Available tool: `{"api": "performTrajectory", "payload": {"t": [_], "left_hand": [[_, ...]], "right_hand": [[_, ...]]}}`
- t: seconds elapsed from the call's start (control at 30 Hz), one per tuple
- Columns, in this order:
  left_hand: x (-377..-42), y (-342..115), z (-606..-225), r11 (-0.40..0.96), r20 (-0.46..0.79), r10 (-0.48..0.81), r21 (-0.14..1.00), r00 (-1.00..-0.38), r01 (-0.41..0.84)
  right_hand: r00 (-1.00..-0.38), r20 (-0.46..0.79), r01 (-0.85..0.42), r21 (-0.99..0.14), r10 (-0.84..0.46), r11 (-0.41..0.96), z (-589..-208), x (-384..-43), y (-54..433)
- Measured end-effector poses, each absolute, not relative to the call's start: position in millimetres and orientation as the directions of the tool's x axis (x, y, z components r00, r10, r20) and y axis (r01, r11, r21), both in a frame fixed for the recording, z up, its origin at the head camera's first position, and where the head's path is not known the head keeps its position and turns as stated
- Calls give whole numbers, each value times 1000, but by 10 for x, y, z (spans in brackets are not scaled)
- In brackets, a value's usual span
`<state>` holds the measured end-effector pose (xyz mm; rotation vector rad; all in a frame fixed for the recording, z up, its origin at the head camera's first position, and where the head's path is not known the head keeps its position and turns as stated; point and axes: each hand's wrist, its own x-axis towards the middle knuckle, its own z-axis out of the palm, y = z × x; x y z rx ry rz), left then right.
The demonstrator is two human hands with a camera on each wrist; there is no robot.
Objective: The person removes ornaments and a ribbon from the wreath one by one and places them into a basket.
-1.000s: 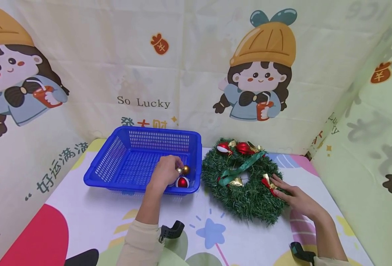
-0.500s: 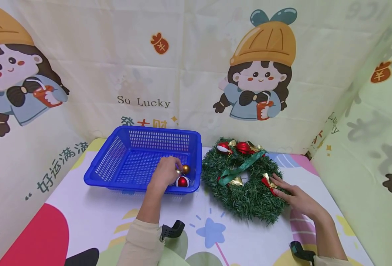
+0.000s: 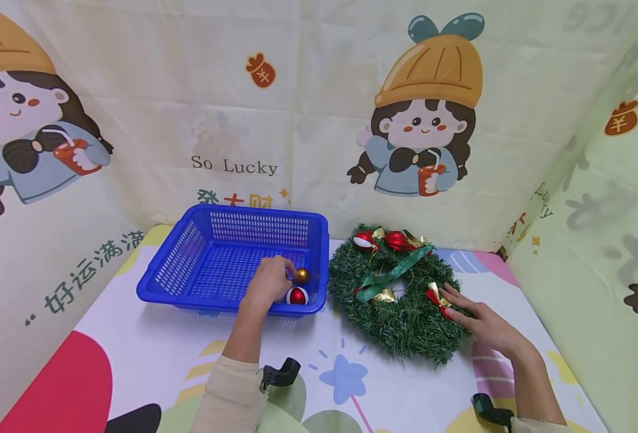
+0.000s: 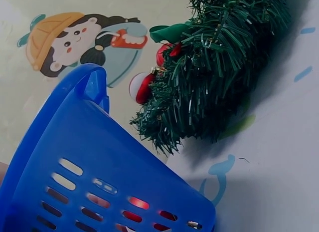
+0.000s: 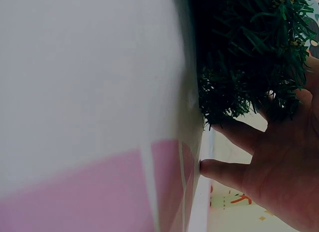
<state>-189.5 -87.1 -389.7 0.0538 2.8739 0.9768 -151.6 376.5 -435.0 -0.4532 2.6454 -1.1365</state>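
My left hand (image 3: 269,282) reaches into the blue plastic basket (image 3: 151,291), its fingers bent down beside a gold bauble (image 3: 302,276). The fingertips are partly hidden, and I cannot tell whether they pinch something. Just in front of them lies a red and white bauble (image 3: 297,296), glimpsed as red through the slots of the basket wall (image 4: 94,142) in the left wrist view. My right hand (image 3: 483,325) rests with spread, fairly straight fingers on the right side of a green Christmas wreath (image 3: 405,331), by a red and gold bow (image 3: 438,300). In the right wrist view the wreath (image 5: 249,52) covers some of its fingertips.
On the wreath's far side sit red baubles (image 3: 397,241) and gold bows, with a green ribbon (image 3: 394,276) across its middle. Basket and wreath stand side by side on a patterned tablecloth (image 3: 319,343). A printed cloth wall (image 3: 319,120) rises close behind them.
My left fingers have shifted slightly toward the gold bauble, and the small pale bauble earlier visible at their tips is now hidden. The right hand and wreath have not moved.
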Motion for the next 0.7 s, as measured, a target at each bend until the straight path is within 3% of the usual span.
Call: {"api": "performTrajectory", "payload": {"t": [0.7], "left_hand": [[-1890,-904,-3846,786,-74,71,619,-995,10]], "right_hand": [[-926,-98,-176,-741,-364,648,-4325,-1509,3754]]}}
